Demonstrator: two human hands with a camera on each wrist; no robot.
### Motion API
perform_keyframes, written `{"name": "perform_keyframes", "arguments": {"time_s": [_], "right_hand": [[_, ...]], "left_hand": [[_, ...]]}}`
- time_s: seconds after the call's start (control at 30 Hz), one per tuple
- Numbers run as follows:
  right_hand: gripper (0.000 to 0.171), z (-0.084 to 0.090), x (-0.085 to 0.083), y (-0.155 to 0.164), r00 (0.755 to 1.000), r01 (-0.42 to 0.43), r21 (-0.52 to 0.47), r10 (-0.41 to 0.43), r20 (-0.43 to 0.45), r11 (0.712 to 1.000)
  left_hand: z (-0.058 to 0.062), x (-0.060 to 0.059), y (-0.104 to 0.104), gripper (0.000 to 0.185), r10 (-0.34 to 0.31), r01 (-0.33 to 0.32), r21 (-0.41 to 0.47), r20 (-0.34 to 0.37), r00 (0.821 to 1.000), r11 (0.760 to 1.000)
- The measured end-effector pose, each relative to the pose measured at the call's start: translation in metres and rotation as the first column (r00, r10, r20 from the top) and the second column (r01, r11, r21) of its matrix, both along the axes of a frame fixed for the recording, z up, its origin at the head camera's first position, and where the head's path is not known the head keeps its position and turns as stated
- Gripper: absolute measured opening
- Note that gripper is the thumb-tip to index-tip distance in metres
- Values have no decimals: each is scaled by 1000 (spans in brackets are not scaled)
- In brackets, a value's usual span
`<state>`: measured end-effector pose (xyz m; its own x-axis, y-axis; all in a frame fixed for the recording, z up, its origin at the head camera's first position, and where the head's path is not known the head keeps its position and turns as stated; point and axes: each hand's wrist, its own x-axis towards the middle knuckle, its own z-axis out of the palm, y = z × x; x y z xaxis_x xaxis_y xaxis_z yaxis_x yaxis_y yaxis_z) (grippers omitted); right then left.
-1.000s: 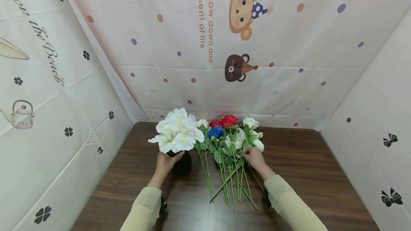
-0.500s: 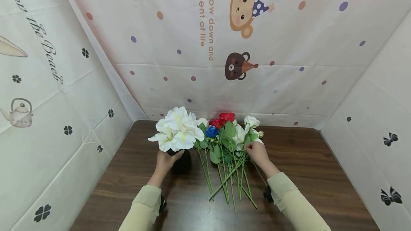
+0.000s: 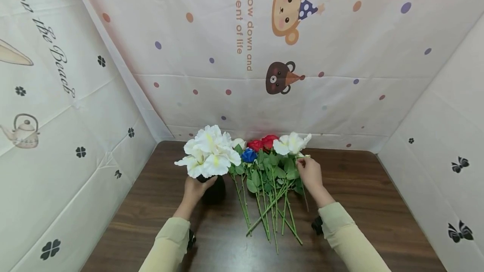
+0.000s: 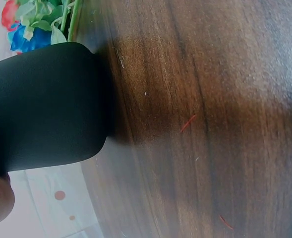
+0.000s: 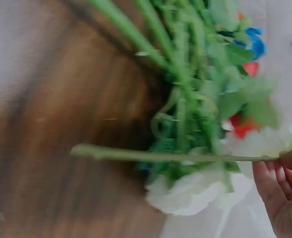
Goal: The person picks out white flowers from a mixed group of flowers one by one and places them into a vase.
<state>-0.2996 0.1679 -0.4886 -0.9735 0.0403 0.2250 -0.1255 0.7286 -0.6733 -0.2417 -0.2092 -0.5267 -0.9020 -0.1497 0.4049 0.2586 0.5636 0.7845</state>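
Observation:
At the left of the head view, my left hand (image 3: 194, 190) grips a black vase (image 3: 214, 193) near its top. Large white ruffled flowers (image 3: 209, 154) fill the vase's mouth and hide its rim. My right hand (image 3: 311, 174) pinches the stem (image 5: 150, 156) of a white iris-like flower (image 3: 292, 143) between thumb and fingers. That bloom stands above the right end of the flower pile, its stem hanging below the hand. In the left wrist view the vase's smooth dark base (image 4: 51, 104) stands upright on the wood.
Between the hands lies a pile of artificial flowers: red roses (image 3: 269, 141), a blue rose (image 3: 248, 155), a white rose (image 5: 185, 193) and crossed green stems (image 3: 270, 209) pointing toward me. The brown wooden table (image 3: 359, 205) meets printed cloth walls (image 3: 211, 28) at the back and sides.
My right hand has drawn the white flower out of the pile, moving it up and to the right. The blue rose shifted slightly left. My left hand has stayed on the vase.

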Motion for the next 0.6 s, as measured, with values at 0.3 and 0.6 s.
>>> {"name": "perform_keyframes", "arguments": {"time_s": [0.3, 0.6], "right_hand": [[25, 55, 22, -36, 984, -117, -331, 64, -166, 936], [14, 78, 63, -87, 855, -429, -374, 237, -461, 822]], "left_hand": [[3, -1, -1, 72, -15, 15, 11, -16, 1000, 1000], [2, 1, 0, 71, -10, 9, 32, 13, 1000, 999]]}}
